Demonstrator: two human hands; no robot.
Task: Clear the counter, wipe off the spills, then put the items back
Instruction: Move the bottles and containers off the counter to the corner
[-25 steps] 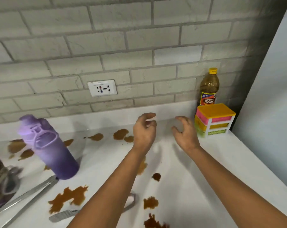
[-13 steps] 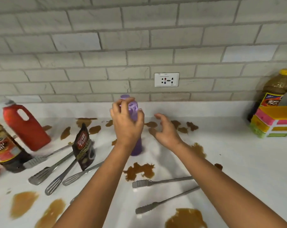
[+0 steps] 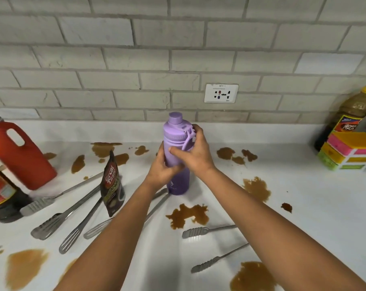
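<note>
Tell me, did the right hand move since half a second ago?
Yes. The right hand went left, toward the purple bottle, and now grips it.

Left side's jammed: red jug (image 3: 20, 154), pouch (image 3: 112, 183), tongs (image 3: 68, 215). Right of the purple bottle (image 3: 175, 156) the counter (image 3: 314, 206) is open up to the sponges (image 3: 350, 151).

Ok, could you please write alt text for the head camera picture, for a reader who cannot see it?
Two bare hands, left hand and right hand, grip an upright purple water bottle on a white counter stained with brown spills. Metal tongs, a red jug and a dark pouch lie around it, below a grey brick wall.
</note>
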